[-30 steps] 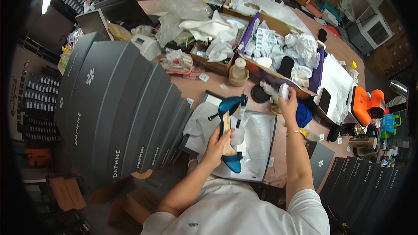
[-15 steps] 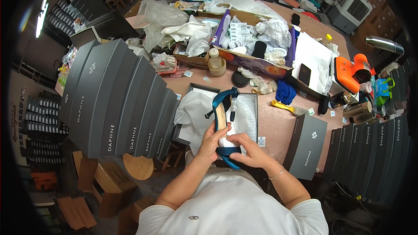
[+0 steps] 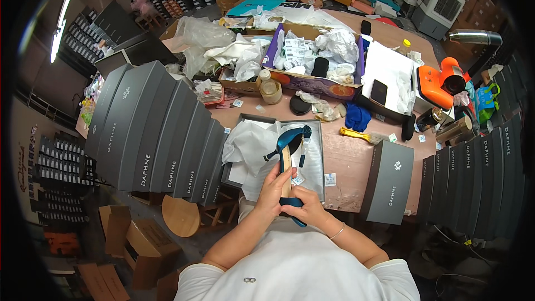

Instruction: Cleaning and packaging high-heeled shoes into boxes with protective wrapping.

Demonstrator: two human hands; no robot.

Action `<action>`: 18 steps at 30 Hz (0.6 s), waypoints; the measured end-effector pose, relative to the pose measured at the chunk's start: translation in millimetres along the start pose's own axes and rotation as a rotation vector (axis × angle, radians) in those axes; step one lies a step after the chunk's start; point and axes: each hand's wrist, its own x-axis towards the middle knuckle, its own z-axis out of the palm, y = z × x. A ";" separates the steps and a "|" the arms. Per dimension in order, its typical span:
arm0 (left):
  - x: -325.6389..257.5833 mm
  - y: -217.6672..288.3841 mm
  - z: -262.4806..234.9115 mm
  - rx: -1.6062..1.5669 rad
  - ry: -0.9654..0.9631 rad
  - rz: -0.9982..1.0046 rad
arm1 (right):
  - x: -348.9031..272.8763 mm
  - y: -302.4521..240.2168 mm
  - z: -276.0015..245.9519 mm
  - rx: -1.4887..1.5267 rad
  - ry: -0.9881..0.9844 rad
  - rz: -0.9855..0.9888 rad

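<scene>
Teal sandal (image 3: pixel 285 159) with a satiny sheen lies between your two hands, just above the lower edge of the open shoe box, its smooth tan insole facing up, its strapped back end at twelve o'clock and its toe near five; a slim, dark-tipped piece juts toward ten. Your left hand (image 3: pixel 271 193) pinches the middle of the sole from the eight o'clock side, thumb laid over the insole. Your right hand (image 3: pixel 306 206) closes round the wide front strap from four o'clock, its fingertips partly hidden. Beyond them on the pinkish tabletop (image 3: pixel 348 159), the matte grey shoe box (image 3: pixel 322 161) holds loose, creased white tissue (image 3: pixel 245 139) at ten o'clock of the sandal and smoother white wrapping (image 3: pixel 316 147) at one. Farther off, just past twelve, a purple-sided carton (image 3: pixel 312 82) is heaped with crumpled white paper (image 3: pixel 339 47), a printed label sheet (image 3: pixel 295 51) and a black rounded piece (image 3: pixel 320 67). At eleven, a brown carton (image 3: pixel 241 85) holds limp white sheets (image 3: pixel 248 64). Rigid grey boxes (image 3: pixel 147 134) stand in a row between nine and ten.
</scene>
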 end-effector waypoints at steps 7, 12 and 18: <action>16.5 9.9 -22.4 -0.221 -0.264 -0.427 | 9.8 -24.0 -4.4 0.041 -0.115 0.220; 2.0 26.8 -22.8 -0.326 -0.359 -0.437 | 18.4 -57.0 -11.4 -0.066 -0.015 -0.009; 6.7 18.8 -37.2 -0.378 -0.364 -0.376 | 16.3 -53.8 -30.6 -0.090 -0.026 -0.073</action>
